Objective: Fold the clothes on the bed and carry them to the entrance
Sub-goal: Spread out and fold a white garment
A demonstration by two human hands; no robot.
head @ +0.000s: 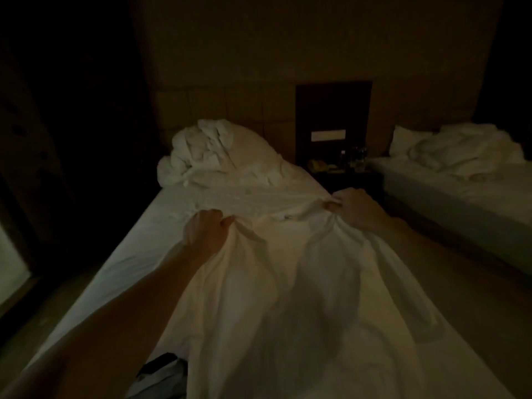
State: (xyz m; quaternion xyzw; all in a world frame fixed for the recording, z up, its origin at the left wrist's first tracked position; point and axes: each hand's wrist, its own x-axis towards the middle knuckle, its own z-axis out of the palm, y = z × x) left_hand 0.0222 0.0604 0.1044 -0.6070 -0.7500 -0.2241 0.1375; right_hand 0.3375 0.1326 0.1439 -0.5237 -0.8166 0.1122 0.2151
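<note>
Currently at the folding stage, early. Bed (121, 254): bare mattress cover along the left edge, crumpled white bedding (207, 152) heaped at the head end. White garment or sheet (288, 298): spread lengthwise down the middle of the bed toward the foot, wrinkled, not yet folded; exact type not discernible in the dim light. Dark item (161, 367) at the foot edge, partly under the white cloth; identity unclear, possibly another piece to fold. Left hand (205, 228): fingers curled round a bunched portion of the white cloth, toward the left side of the bed. Right hand (354, 207): pinching the cloth near the right edge of the bed. Judged status: cloth being stretched flat, no completed fold visible, no finished stack visible. Remaining: fold the white cloth, fold any other pieces, carry all to the entrance, which lies outside the view.
</note>
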